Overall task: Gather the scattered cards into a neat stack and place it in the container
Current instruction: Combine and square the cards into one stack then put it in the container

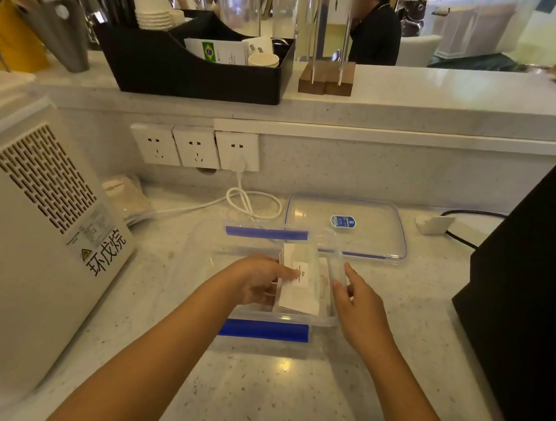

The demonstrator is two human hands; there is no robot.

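A stack of white cards [299, 292] lies inside a clear plastic container [293, 318] with blue clasps, at the middle of the counter. My left hand [256, 281] reaches into the container and rests on the stack, fingers on the top card and the stack's left edge. At the container's right wall, my right hand [359, 303] touches the rim with its fingers spread. The stack's lower cards are partly hidden by my left hand.
The container's clear lid [346, 227] lies just behind it. A white appliance [29, 237] stands at the left, a black box [534, 286] at the right. A white cable [253, 204] runs from wall sockets [194, 146]. A black organiser [195, 63] sits on the upper ledge.
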